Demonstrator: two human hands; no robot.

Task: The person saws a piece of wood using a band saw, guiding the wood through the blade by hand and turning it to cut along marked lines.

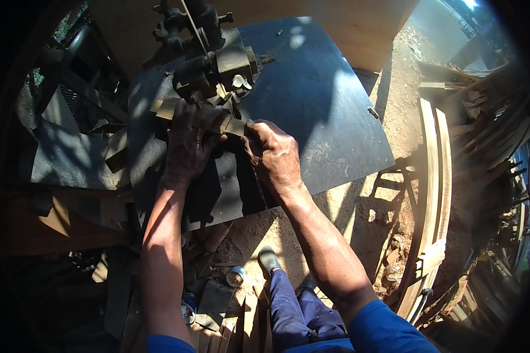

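Note:
A short wooden piece [232,126] lies crosswise on the dark metal table [312,117] of a band saw. Its left part passes beneath the saw's blade guide [194,82], where the narrow blade [197,32] runs down from above. My left hand [185,138] presses and grips the wood just left of and below the guide, fingers close to the blade. My right hand [272,152] grips the wood's right end, fingers curled. The exact point where blade meets wood is hidden under the guide and my fingers.
Offcuts [115,150] and dark metal parts crowd the left. A wooden board [359,20] stands behind the table. Long curved planks [433,194] are at the right beside stacked scrap wood [494,135]. A small can [235,275] and wood pieces lie near my feet.

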